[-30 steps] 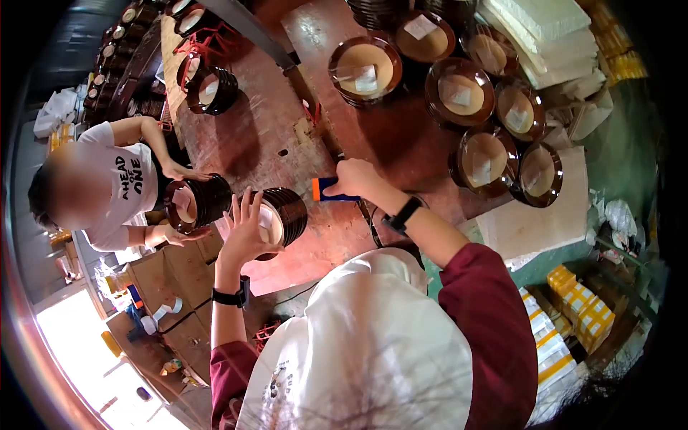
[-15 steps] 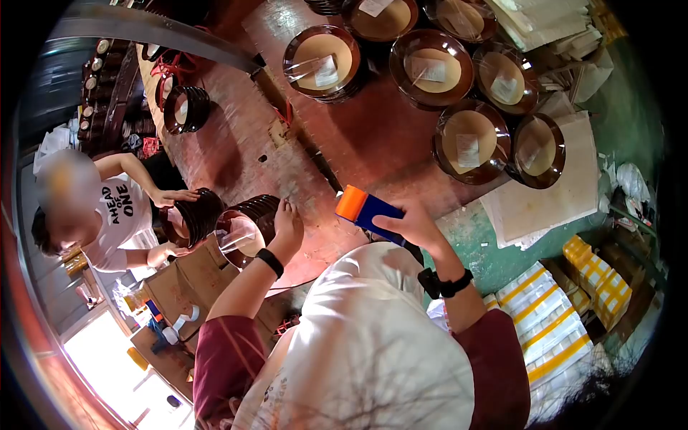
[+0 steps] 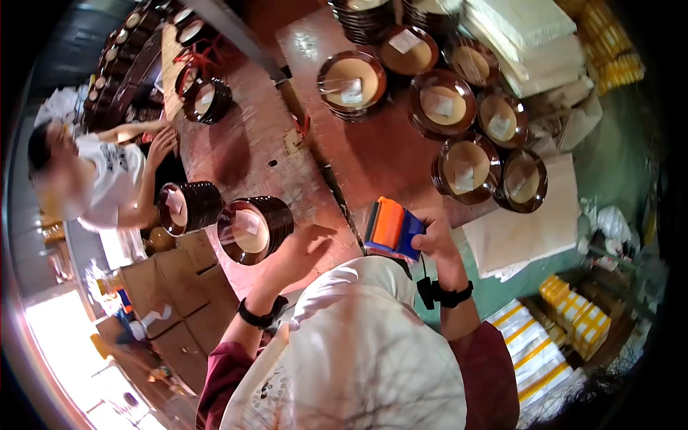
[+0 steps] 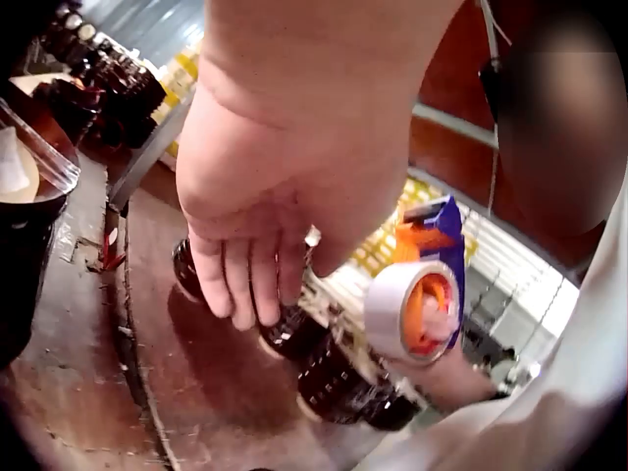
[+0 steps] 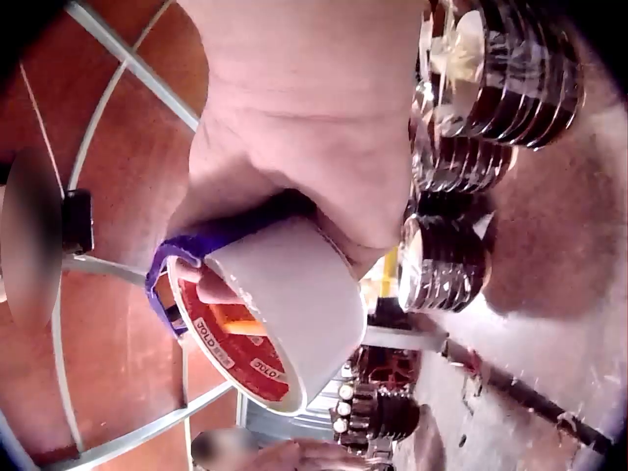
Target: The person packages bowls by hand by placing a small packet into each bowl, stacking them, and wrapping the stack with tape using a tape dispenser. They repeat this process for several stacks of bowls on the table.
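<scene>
The right hand [image 3: 438, 247] grips the tape gun [image 3: 395, 229] by the table [image 3: 304, 190]; the left hand [image 3: 299, 252] is loose, holding nothing. The gun looks hard and light: hold its blue part [image 3: 413, 240]. Bowls [image 3: 276, 222] on the table look slippery.

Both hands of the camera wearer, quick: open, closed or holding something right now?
Left hand: open, holding nothing.
Right hand: closed, holding the tape dispenser.

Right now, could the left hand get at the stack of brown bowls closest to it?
Probably yes. The left hand looks empty and is right beside the stack of brown bowls, with nothing visible between them; the tape dispenser is in the right hand, off to the other side.
</scene>
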